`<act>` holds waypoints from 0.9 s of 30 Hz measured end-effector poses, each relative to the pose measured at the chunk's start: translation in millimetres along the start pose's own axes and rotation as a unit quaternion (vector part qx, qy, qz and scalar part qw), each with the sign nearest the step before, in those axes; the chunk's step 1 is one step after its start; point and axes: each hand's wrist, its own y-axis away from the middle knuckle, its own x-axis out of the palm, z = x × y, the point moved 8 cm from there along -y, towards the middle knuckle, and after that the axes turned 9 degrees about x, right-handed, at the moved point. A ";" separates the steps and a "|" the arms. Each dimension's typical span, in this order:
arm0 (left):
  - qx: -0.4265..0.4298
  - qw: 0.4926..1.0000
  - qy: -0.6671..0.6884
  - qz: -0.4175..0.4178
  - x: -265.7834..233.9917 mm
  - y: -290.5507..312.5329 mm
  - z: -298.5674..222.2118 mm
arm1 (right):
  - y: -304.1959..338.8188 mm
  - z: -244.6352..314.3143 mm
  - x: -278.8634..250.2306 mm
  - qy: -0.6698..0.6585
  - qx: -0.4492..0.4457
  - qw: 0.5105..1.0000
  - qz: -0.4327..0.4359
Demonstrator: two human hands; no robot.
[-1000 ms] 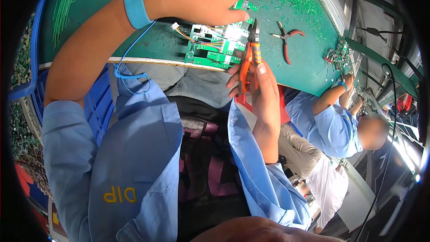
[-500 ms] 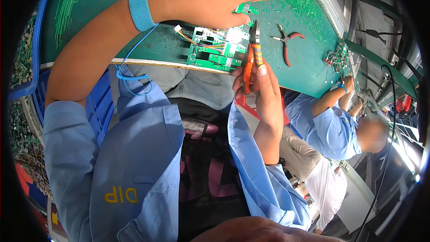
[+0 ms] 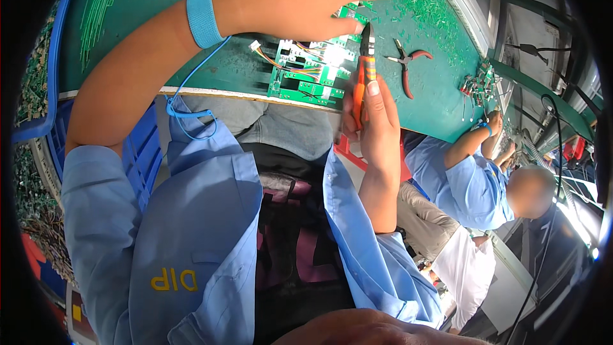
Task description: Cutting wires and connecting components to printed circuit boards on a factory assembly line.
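A green circuit board panel (image 3: 313, 92) lies at the near edge of the bench, with a multicoloured wire lead (image 3: 274, 59) and its white plug on the left side. My left hand (image 3: 313, 1) rests over the board's far part, fingers stretched out and thumb against its right edge. A blue wrist strap (image 3: 203, 16) with a coiled cord circles that wrist. In my right hand (image 3: 375, 105) are orange-handled pliers (image 3: 366, 67), gripped by the handles, jaws pointing away beside the board's right edge, close to my left thumb. Whether the jaws touch the board I cannot tell.
Red-handled pliers (image 3: 407, 67) lie to the right on the green bench (image 3: 440, 105). Green scraps (image 3: 428, 6) litter the far right, and thin green strips (image 3: 102, 0) lie far left. A co-worker (image 3: 479, 179) sits at the right near a pile of parts (image 3: 480, 84).
The orange pliers have moved slightly right and away from me, and their handles are closer together. My left hand has stayed nearly in place.
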 end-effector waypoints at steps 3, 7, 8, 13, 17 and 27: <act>-0.055 0.998 0.038 0.012 -4.3 1.0 5.0 | -3.5 5.3 1.9 -0.034 -0.024 0.999 0.008; -0.033 0.997 0.039 -0.052 10.5 -1.8 12.4 | -4.1 2.1 0.9 -0.046 0.010 0.999 0.027; -0.032 0.997 0.040 -0.053 11.1 -1.4 13.5 | -4.7 3.7 1.6 -0.045 0.010 0.999 0.026; -0.008 0.997 -0.020 -0.069 7.9 1.4 11.4 | -9.8 16.0 3.8 -0.007 0.002 1.000 0.009; -0.031 0.996 -0.017 -0.081 7.0 2.0 9.5 | -4.2 20.0 -1.1 0.051 -0.008 0.999 0.011; -0.020 0.995 -0.029 -0.089 6.5 1.0 11.7 | -8.9 15.2 -3.1 0.059 -0.005 0.998 -0.017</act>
